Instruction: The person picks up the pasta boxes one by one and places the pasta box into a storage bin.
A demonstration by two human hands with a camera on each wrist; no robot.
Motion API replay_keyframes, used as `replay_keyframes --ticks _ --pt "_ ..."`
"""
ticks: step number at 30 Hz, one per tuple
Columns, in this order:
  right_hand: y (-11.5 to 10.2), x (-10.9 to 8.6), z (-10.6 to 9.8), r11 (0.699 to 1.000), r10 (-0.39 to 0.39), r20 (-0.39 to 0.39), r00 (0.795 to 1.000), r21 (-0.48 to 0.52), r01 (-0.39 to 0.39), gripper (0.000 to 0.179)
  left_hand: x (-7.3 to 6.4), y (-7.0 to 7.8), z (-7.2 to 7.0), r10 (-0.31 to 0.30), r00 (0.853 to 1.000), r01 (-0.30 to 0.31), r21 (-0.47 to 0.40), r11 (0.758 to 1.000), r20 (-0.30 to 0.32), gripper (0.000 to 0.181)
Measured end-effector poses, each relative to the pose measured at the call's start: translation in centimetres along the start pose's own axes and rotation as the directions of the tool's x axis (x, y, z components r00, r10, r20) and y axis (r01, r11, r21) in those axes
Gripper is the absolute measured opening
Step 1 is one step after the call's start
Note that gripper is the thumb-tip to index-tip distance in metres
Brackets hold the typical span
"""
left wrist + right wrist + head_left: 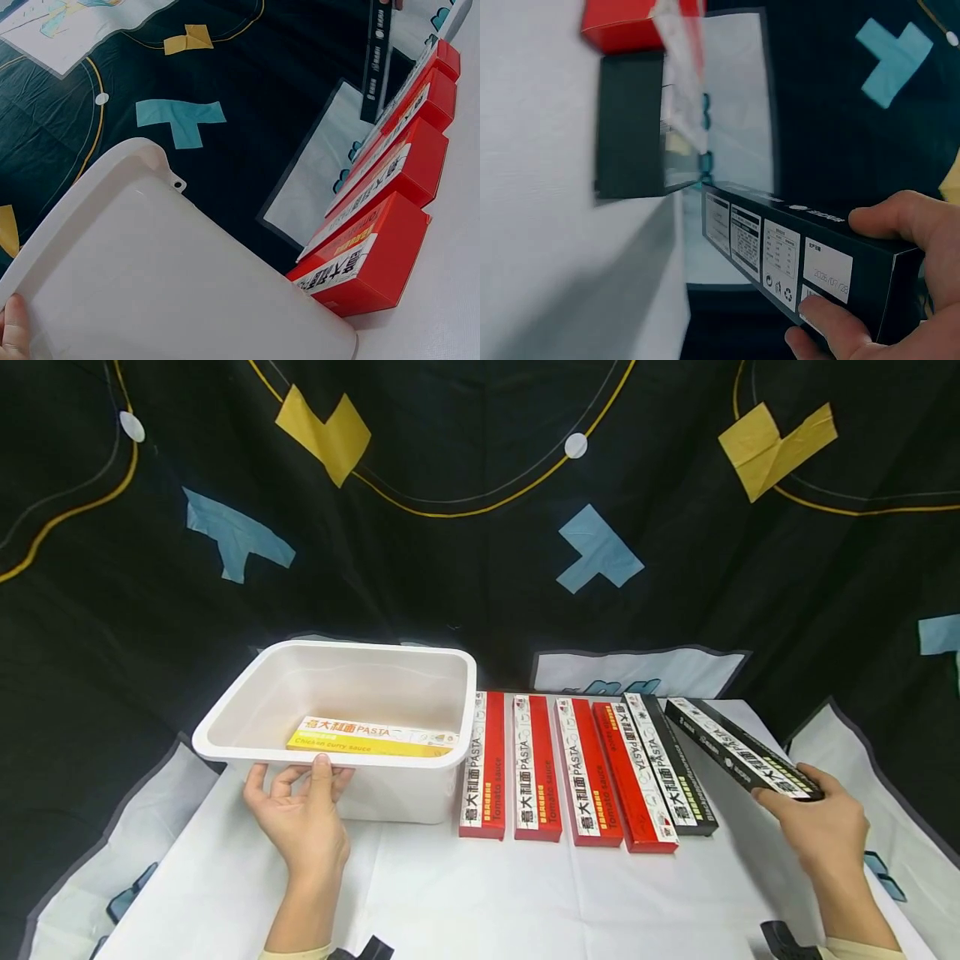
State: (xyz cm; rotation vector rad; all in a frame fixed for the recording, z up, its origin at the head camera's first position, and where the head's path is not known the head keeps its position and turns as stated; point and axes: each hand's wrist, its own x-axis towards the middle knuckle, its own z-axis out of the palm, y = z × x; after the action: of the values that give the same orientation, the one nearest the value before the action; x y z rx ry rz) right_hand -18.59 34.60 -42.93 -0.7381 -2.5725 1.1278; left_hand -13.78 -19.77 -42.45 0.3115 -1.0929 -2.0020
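My left hand (303,814) grips the front rim of a white plastic bin (408,789), thumb on the rim and fingers beneath it. The bin tips toward me and holds a yellow-and-white pasta box (375,739) labelled chicken curry sauce. Over the right side of the table, my right hand (828,818) holds the near end of a black-and-white pasta box (735,743) between thumb and fingers. Its far end slants up and left. In the right wrist view, printed panels (784,255) and a date show on its side.
Right of the bin, several red tomato sauce pasta boxes (483,768) lie in a row, the rightmost slanted. Beside them lies another black pasta box (686,777). A white cloth covers the table (480,893). Behind hangs a dark curtain (450,577) with yellow and blue shapes.
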Motion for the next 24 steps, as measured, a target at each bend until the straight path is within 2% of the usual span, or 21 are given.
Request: replay_keyframes --ticks 6,14,24 --pt "-2.4 -0.8 -1.1 0.999 -0.035 -0.005 0.999 0.033 0.035 0.091 0.0 0.0 -0.1 0.003 1.0 -0.003 0.002 1.0 0.005 0.073" --pt "-6.0 -2.5 -1.6 0.989 -0.131 0.007 0.991 0.072 0.13 0.086 0.0 0.1 -0.1 -0.001 1.0 0.001 0.005 1.0 0.013 0.074" --pt "-10.8 -5.5 -1.1 0.945 -0.294 0.058 0.954 0.165 0.281 0.079 0.0 0.0 -0.1 -0.002 1.0 0.002 0.0 1.0 0.001 0.073"
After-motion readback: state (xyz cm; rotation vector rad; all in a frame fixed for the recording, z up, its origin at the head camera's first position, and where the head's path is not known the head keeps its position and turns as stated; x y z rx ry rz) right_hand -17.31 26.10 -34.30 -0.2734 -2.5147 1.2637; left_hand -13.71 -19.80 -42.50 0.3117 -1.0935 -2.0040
